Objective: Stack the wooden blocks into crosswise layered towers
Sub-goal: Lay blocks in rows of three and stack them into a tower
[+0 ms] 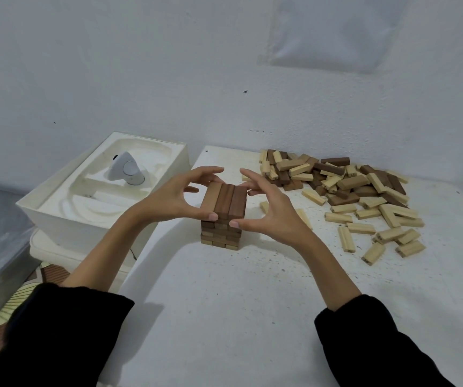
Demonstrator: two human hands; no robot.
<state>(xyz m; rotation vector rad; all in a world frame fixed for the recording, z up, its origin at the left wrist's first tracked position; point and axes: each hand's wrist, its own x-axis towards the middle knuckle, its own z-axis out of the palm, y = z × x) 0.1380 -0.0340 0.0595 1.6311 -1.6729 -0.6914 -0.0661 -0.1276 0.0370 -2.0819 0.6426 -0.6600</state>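
Observation:
A small tower (220,233) of crosswise wooden blocks stands in the middle of the white table (224,303). Its top layer (224,199) is three dark brown blocks lying side by side, pointing away from me. My left hand (169,196) grips that layer from the left, thumb on the near end and fingers at the far end. My right hand (266,202) grips it the same way from the right. A loose pile of blocks (344,188), light and dark, lies at the back right.
A white box (57,208) with a moulded insert holding a small grey device (125,170) sits left of the table. Scattered light blocks (386,236) spread toward the right edge. A white wall rises close behind. A grey surface lies at far left.

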